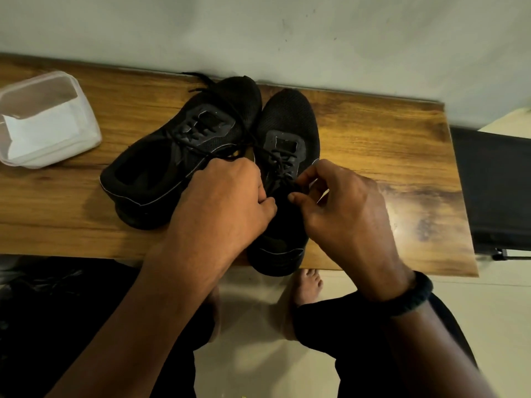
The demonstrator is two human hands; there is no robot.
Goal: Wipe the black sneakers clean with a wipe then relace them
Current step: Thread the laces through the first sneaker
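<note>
Thumb and forefinger of the right hand (pixel 344 214) pinch together at the top eyelets of the near sneaker (pixel 287 119), on what looks like an end of its lace (pixel 280 165), though black on black hides the tip; the left hand (pixel 227 202) is curled tight just beside it, a strand running in under the knuckles, so I judge it holds the other end taut while the right threads or knots. The crossings below the hands are already in place, so this looks like late relacing rather than wiping. The near sneaker points toe-first at the wall, heel hanging over the edge of the table (pixel 388 139), likely pulled close so both hands reach the tongue; the other sneaker (pixel 178 156) lies angled to the left, toe touching the first, laces loose and trailing past its toe, apparently waiting its turn; the box (pixel 43 119) of wipes (pixel 43 130) sits well apart at the far left.
</note>
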